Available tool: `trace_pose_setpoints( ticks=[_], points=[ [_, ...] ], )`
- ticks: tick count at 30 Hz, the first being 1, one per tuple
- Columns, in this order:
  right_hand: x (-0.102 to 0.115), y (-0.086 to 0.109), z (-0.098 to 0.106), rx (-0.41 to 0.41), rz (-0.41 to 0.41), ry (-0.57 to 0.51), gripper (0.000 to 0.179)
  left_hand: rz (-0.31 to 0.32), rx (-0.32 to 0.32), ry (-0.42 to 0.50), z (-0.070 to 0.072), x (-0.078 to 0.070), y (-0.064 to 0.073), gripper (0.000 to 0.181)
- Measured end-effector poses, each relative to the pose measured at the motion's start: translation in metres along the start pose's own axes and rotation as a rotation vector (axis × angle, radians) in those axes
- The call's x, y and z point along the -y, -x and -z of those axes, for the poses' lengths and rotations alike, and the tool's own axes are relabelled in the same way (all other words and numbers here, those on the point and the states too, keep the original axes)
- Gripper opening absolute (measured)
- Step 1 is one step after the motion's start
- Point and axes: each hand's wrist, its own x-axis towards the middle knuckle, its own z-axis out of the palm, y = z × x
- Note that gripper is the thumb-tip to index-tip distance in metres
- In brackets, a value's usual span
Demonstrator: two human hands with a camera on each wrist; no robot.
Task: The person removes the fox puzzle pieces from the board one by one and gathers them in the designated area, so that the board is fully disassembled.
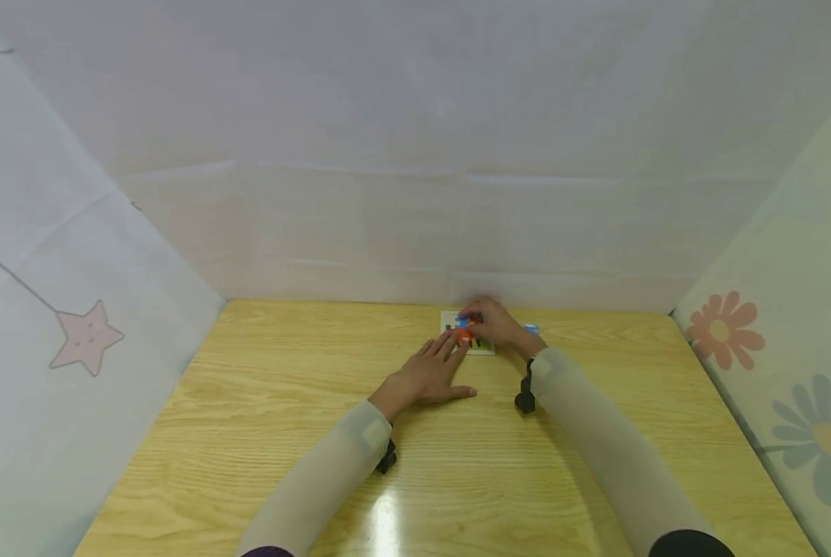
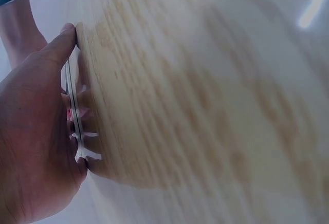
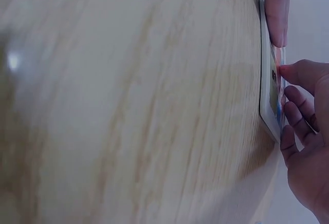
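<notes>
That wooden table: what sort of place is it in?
Probably a makeshift booth: pale, creased sheets printed with a pink star and flowers border the wooden table on three sides.

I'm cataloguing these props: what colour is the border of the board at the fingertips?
The border is whitish; the head view shows it best.

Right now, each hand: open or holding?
Left hand: open, touching the rectangular, white-rimmed, multicoloured board.
Right hand: at the board; whether it grips anything cannot be told.

Board (image 1: 486, 347) on table (image 1: 276, 371), before wall (image 1: 360, 232)
</notes>
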Motion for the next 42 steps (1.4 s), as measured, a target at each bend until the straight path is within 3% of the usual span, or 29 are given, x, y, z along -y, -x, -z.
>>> trace_pose_setpoints(
  ticks=[15,21,28,42],
  points=[
    [-0.002,-0.006,0.001,0.042,0.016,0.021,0.032,-0.010,-0.033,-0.022,0.007,-0.003,0.005,0.100],
    [0.002,-0.005,0.003,0.047,-0.016,0.013,0.032,-0.017,-0.053,-0.016,0.010,-0.003,0.007,0.099],
    [0.004,-0.006,0.001,0.044,-0.057,0.045,0.032,-0.017,-0.040,-0.008,0.010,-0.002,0.008,0.098],
    [0.007,-0.004,0.001,0.020,-0.035,0.041,0.031,-0.028,-0.045,0.004,0.007,-0.001,0.008,0.097]
  ],
)
